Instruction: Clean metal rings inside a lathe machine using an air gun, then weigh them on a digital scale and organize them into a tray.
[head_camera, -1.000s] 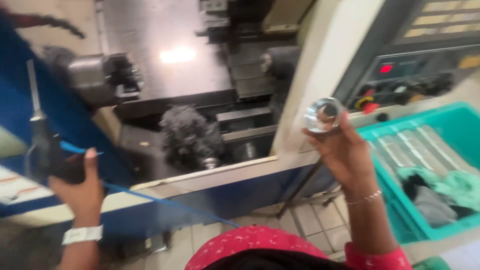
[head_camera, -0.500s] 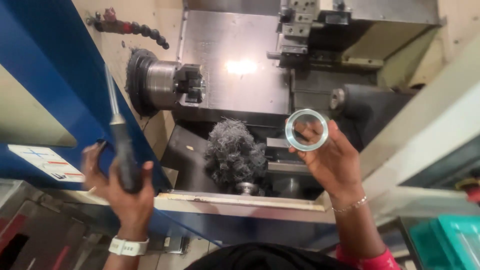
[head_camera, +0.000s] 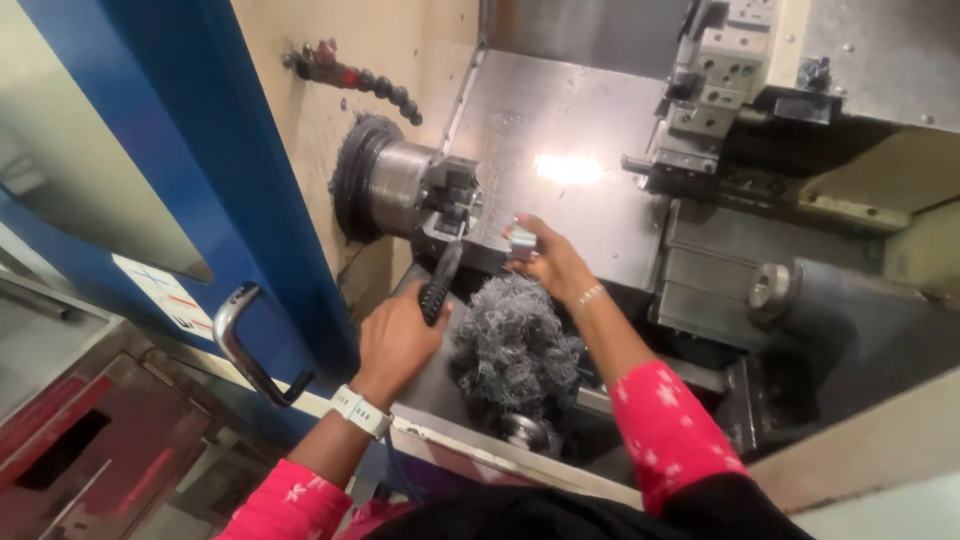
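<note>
We are gripping a tool (head_camera: 440, 283) in our left hand (head_camera: 395, 340) and offering a ring (head_camera: 522, 240), pinched in our right hand (head_camera: 548, 262), towards the chuck (head_camera: 452, 205), risking seating it crooked or snagging the swarf (head_camera: 515, 345).

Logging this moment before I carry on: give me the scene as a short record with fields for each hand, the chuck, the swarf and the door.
left hand: grips a black-handled tool, its tip pointed up toward the chuck
right hand: holds a metal ring just right of the chuck jaws
chuck: grey, on the left wall of the lathe enclosure; whether the ring touches it cannot be told
swarf: tangled grey clump of metal shavings below both hands
door: blue sliding door pushed left, open, with a metal handle
turret: upper right, apart from the hands
</note>
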